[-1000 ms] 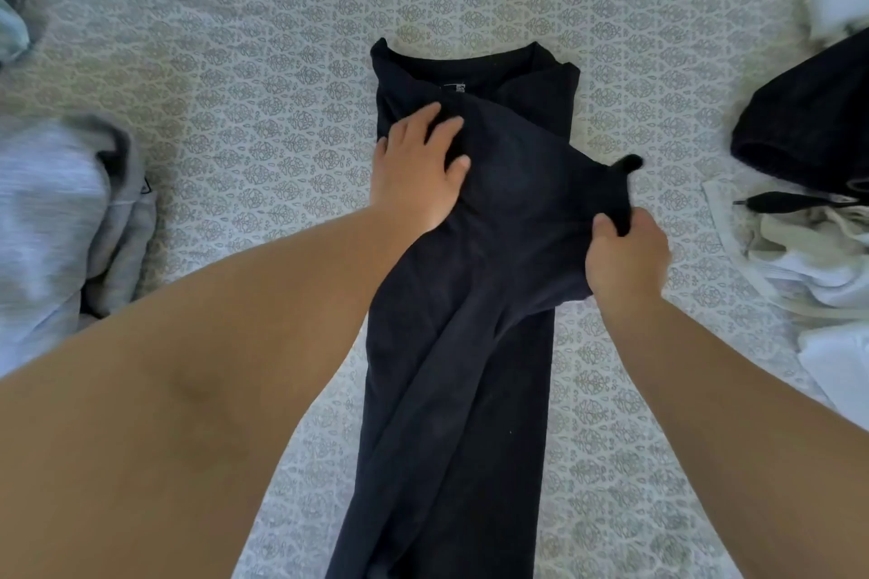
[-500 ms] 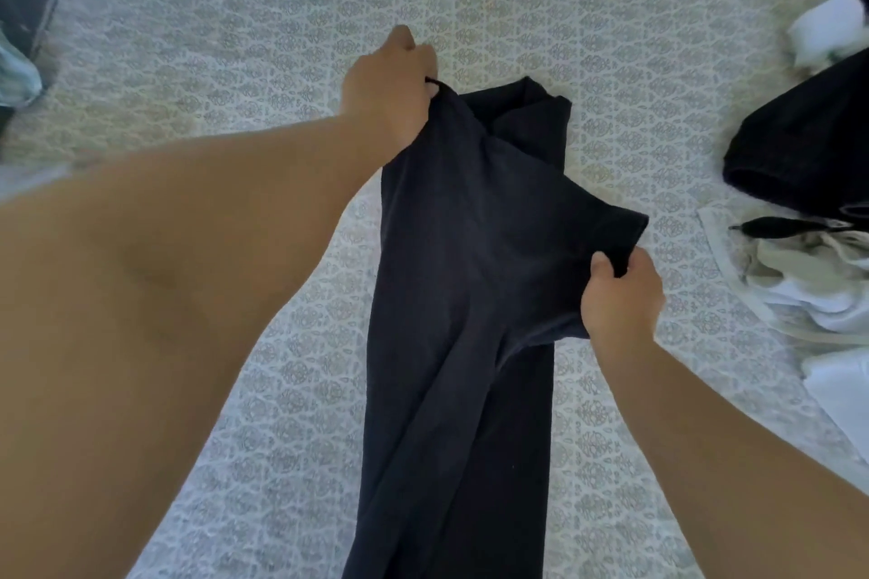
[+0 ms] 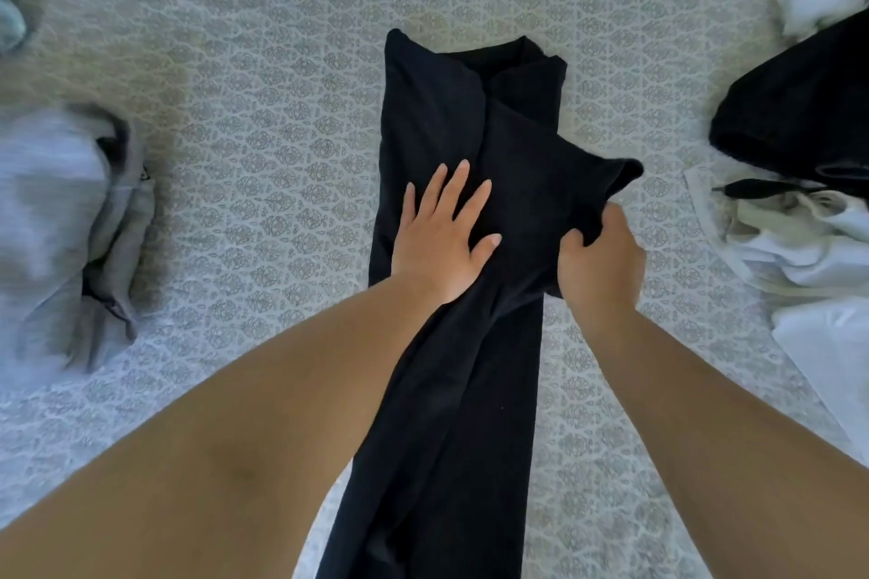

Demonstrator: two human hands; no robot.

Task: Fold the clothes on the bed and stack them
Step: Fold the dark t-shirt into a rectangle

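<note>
One black garment (image 3: 451,343) was laid lengthwise on the patterned bed (image 3: 282,61). It was pressed flat by the left hand (image 3: 439,244) with fingers spread wide. Its folded sleeve edge was gripped by the right hand (image 3: 599,263) with curled fingers.

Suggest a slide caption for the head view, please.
Left hand flattens black shirt on bed; right hand grips its sleeve.

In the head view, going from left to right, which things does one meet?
Grey garment → left hand flat on the black shirt → right hand gripping its sleeve → white clothes.
</note>
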